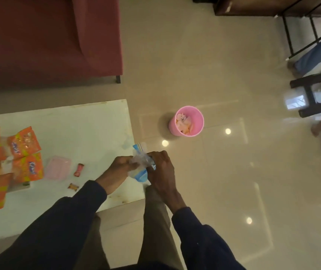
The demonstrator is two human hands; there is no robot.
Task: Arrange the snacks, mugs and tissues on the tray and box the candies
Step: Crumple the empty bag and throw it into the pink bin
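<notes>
Shiny cream floor tiles fill most of the room, with a red sofa at the top and a pink bin standing on the floor, well apart from the white table.

Both hands are at the table's right edge, close to its near corner. The left hand and the right hand are both closed around a blue and clear tissue pack, one on each side. It looks like the person is pulling the plastic open or getting tissues out, but it is too blurry to be sure.

To do this well, I think the hands should pull gently, so the thin plastic does not rip and the tissues do not fall on the floor. Holding the pack over the table would be safer than over the edge.

Orange snack packets lie along the left side of the table. A pink box sits just beside them, near the middle. Two candies are still out: a red candy just right of the box, and a brown candy nearer the front edge. They still need to go in the box. I cannot clearly see the tray or mugs.
</notes>
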